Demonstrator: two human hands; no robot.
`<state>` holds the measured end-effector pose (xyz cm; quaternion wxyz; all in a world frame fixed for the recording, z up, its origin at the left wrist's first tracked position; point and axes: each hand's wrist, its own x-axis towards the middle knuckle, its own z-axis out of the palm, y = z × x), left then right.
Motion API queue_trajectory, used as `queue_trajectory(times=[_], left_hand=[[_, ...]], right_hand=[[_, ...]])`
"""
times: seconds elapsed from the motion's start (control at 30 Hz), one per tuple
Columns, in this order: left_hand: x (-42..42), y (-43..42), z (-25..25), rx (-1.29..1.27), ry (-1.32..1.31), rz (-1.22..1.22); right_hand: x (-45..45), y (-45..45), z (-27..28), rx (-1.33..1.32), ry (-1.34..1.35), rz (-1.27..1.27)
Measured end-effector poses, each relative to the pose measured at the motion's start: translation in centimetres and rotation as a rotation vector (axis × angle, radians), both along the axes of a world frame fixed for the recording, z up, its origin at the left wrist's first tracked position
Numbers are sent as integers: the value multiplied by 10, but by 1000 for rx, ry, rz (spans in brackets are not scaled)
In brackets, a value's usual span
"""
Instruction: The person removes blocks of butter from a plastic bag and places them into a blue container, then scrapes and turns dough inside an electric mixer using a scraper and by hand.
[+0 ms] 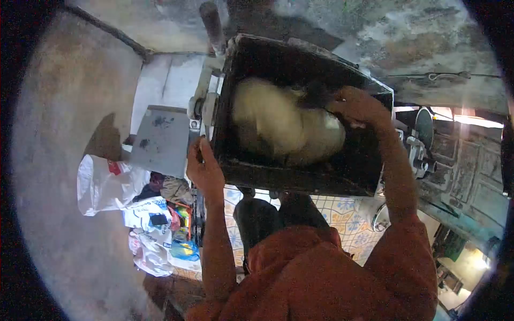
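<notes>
Large pale cream, rounded mass: This soft-looking bulk (pixel 270 117) sits inside the box, filling its left and middle parts; it is motion-blurred, so its material is unclear.
Deep black, rough-edged box: The straight-sided container (pixel 300 182) stands in front of the person, its top uncovered and its inside dark.
Right hand: The hand (pixel 360 106) reaches over the box's right side, fingers curled, at the upper right edge of the pale mass; shadow and blur make it impossible to say whether it grips anything.
Left hand: The hand (pixel 206 170) is just outside the box's left wall, fingers bent, thumb and forefinger close together with a small gap between them; whether they have hold of anything is unclear.
Metal at the box's left: A pale grey metal fitting (pixel 203 99) lies just above the left fingertips, with a dark cylindrical handle (pixel 212 24) farther up.
Left of the box: A flat grey panel with dark smudges (pixel 160 140) is near the left hand; below it are white plastic bags (pixel 110 184).
Right of the box: A round grey disc (pixel 424 128) stands upright near the right forearm.
Below: Patterned floor tiles (pixel 345 211) show around the person's dark trousers (pixel 257 216) and rust-red shirt (pixel 321 273).
</notes>
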<state>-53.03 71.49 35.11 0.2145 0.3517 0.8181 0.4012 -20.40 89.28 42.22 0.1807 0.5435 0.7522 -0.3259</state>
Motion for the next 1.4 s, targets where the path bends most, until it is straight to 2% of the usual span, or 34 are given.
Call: queue_trajectory(times=[0.07, 0.1, 0.17, 0.27, 0.3, 0.33, 0.4, 0.43, 0.57, 0.67, 0.7, 0.87, 0.9, 0.97, 1.0, 1.07, 1.17, 1.23, 1.3, 1.33, 1.4], left_hand=[[-1, -1, -4, -11, -24, -1], [-3, -2, -6, 51, -11, -13], [-3, -1, -8, 106, 95, -41], [-6, 0, -10, 82, 125, -48], [-2, -1, -7, 125, 10, -22], [0, -1, -5, 123, 6, -23], [2, -1, -5, 133, -18, -7], [2, -1, -4, 129, -18, -7], [0, 0, -9, 167, 60, -46], [-1, -1, -10, 167, 48, -48], [-2, -1, -10, 169, 26, -57], [-2, -1, -11, 144, 31, -36], [-1, -1, -9, 172, 15, -44], [0, 0, -5, 170, 15, -34], [0, 1, -3, 170, 21, -22], [-1, 1, -3, 138, 6, -32], [-3, -2, -3, 82, 24, 2], [0, 0, 2, 35, -4, 15], [-1, -2, -5, 86, 11, 1], [-2, -3, -9, 144, 35, -11], [-2, -4, -14, 97, -13, 16]], right_hand=[[38, -18, 23, -103, -11, -172], [36, -28, 41, -109, -15, -169], [35, -45, 72, -277, -66, -466], [47, -61, 65, -276, -10, -492], [45, -66, 65, -216, -91, -556], [49, -68, 61, -217, -95, -557], [54, -73, 46, -64, 58, -453], [55, -72, 45, -212, 222, -555], [58, -77, 17, -173, 331, -644], [61, -80, -3, 15, 354, -383], [60, -80, -3, 14, 350, -378], [40, -77, 13, -82, 325, -648], [36, -79, 7, -81, 321, -649], [35, -91, -24, -129, 409, -842], [46, -101, -51, -124, 407, -841], [68, -121, -99, -386, -62, -435], [49, -129, -36, -227, -111, -382], [64, -132, -11, -172, -221, -102], [51, -126, 54, -316, -348, -99], [57, -130, 66, -319, -360, -98], [75, -138, 83, -104, -307, -368]])
